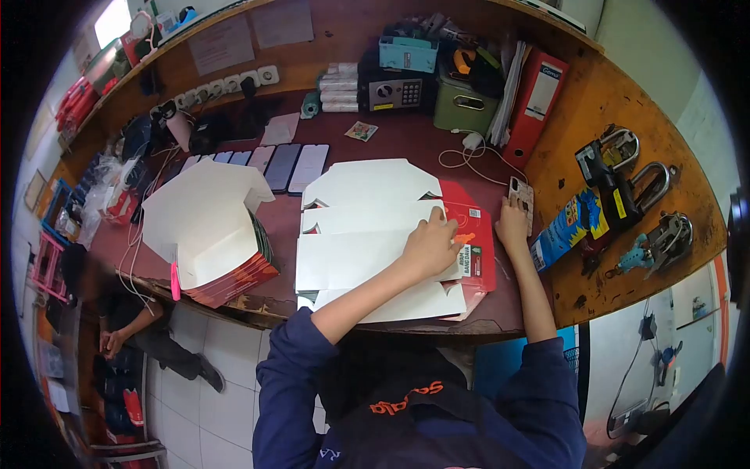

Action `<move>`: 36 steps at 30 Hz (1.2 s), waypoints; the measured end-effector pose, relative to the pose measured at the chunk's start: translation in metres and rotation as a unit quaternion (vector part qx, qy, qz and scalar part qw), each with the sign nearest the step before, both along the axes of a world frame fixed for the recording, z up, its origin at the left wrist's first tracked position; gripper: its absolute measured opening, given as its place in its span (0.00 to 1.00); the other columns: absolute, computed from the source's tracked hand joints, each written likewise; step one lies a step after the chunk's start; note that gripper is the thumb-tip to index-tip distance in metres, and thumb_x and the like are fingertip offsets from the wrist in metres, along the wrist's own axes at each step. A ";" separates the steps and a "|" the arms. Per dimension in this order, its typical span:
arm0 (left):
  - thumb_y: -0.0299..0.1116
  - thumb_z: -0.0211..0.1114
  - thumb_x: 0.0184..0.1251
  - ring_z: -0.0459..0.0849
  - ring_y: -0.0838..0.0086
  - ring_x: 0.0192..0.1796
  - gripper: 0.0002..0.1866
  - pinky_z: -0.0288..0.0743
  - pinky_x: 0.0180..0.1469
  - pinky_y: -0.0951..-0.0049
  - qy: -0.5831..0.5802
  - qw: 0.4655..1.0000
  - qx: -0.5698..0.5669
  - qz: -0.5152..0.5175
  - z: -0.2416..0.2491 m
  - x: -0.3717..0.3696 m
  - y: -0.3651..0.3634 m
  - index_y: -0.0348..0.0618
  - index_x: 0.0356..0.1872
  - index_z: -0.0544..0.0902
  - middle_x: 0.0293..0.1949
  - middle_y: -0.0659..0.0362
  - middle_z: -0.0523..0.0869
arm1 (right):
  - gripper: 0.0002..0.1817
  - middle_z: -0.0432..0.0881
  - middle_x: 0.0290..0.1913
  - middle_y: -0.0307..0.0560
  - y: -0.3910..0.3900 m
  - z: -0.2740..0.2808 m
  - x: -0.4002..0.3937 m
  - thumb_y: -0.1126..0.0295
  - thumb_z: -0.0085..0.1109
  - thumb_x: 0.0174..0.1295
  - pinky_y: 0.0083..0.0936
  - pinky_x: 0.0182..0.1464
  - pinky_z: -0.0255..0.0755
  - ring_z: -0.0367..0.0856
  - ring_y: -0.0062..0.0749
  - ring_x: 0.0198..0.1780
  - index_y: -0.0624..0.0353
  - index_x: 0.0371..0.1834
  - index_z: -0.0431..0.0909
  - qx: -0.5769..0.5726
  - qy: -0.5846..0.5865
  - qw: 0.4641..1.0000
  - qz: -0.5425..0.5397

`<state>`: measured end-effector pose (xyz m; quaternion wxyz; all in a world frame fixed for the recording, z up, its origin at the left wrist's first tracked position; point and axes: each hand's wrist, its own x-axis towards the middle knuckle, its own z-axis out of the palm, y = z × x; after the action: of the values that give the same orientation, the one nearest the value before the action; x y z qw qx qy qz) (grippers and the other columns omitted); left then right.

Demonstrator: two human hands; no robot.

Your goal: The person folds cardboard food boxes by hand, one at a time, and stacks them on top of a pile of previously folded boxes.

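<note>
A stack of flat, unfolded white cardboard food boxes (pixel 355 254) lies on the desk in front of me, with red printed box panels (pixel 473 227) showing at its right side. My left hand (pixel 430 246) rests on the right part of this stack, fingers spread and slightly bent over the white card. Over by the wooden side panel, my right hand (pixel 512 223) has its fingers on the edge of a smartphone (pixel 523 197) in a patterned case. Part of the phone is hidden behind the fingers. To the left stands a nested pile of folded open boxes (pixel 223 262).
Several phones (pixel 283 168) lie in a row behind the boxes. A safe (pixel 394 92), a green tin (pixel 465 102) and a red binder (pixel 537 105) line the back. Padlocks (pixel 625 176) hang on the right panel. Another person (pixel 141 328) sits at the left.
</note>
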<state>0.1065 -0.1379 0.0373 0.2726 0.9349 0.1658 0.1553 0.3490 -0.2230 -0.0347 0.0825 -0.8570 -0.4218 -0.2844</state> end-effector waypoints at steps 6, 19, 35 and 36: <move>0.28 0.60 0.48 0.82 0.46 0.36 0.23 0.77 0.40 0.56 0.017 0.996 -0.058 0.068 0.009 -0.002 0.019 0.27 0.47 0.68 0.38 0.37 0.79 | 0.20 0.74 0.52 0.61 -0.012 0.006 -0.002 0.77 0.52 0.48 0.43 0.53 0.69 0.73 0.53 0.54 0.68 0.47 0.74 -0.056 0.123 0.990 -0.050; 0.14 0.53 0.60 0.81 0.73 0.48 0.19 0.79 0.48 0.74 -0.496 0.655 -0.566 -0.064 0.095 -0.089 0.044 0.32 0.54 0.69 0.50 0.53 0.79 | 0.67 0.30 0.72 0.67 0.016 0.127 -0.215 0.55 0.73 0.42 0.52 0.69 0.38 0.34 0.63 0.73 0.41 0.72 0.21 0.135 0.250 0.686 0.669; 0.38 0.53 0.70 0.81 0.78 0.38 0.11 0.76 0.40 0.75 -0.519 0.641 -0.566 -0.003 0.142 -0.086 0.002 0.41 0.38 0.75 0.37 0.61 0.81 | 0.29 0.71 0.53 0.64 0.031 0.192 -0.189 0.44 0.43 0.63 0.46 0.57 0.65 0.69 0.59 0.59 0.65 0.35 0.77 0.301 0.196 0.625 0.693; 0.38 0.53 0.70 0.81 0.78 0.38 0.11 0.76 0.40 0.75 -0.520 0.641 -0.564 -0.005 0.141 -0.080 0.000 0.41 0.38 0.75 0.37 0.61 0.81 | 0.27 0.72 0.53 0.64 0.034 0.191 -0.190 0.47 0.46 0.63 0.46 0.57 0.66 0.70 0.59 0.59 0.65 0.36 0.78 0.322 0.143 0.648 0.676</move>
<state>0.0261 -0.1379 0.1786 0.7890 0.3658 0.0476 0.4913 0.1590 -0.1891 0.1567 0.5818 -0.2841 -0.7488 -0.1418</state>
